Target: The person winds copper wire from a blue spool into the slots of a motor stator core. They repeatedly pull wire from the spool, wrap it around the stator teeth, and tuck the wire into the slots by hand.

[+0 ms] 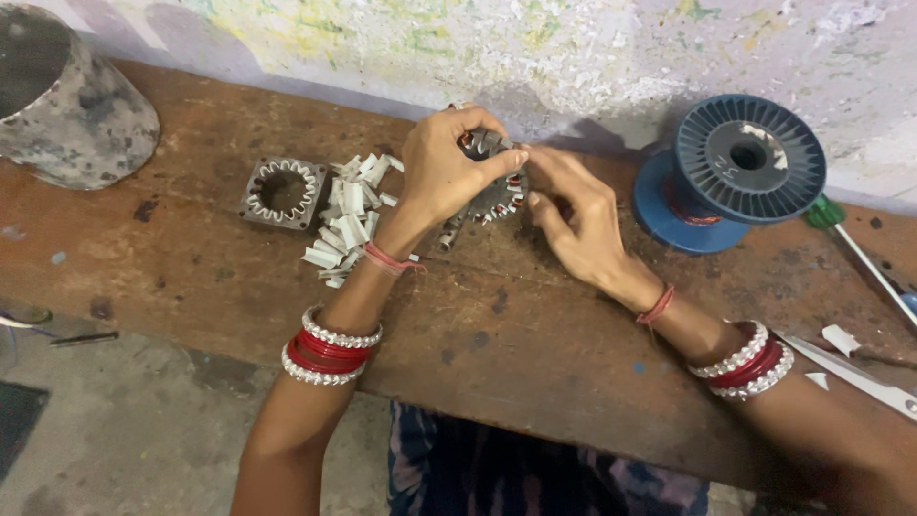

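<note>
My left hand [447, 170] grips a round metal stator core [497, 196] with copper windings, holding it tilted above the brown wooden bench [239, 287]. My right hand [571, 220] touches the core's right side, fingers pinched at its rim. A second, square stator core [284, 192] with an empty toothed hole lies flat to the left. Between it and my left wrist sits a heap of several white folded paper strips [349, 218]. Both wrists wear red and silver bangles.
A blue wire spool [731, 172] lies on its side at the right. A green-handled screwdriver [850, 239] and white strips [860, 368] lie at the far right. A grey mottled bucket [67, 96] stands at the top left. A painted wall runs behind.
</note>
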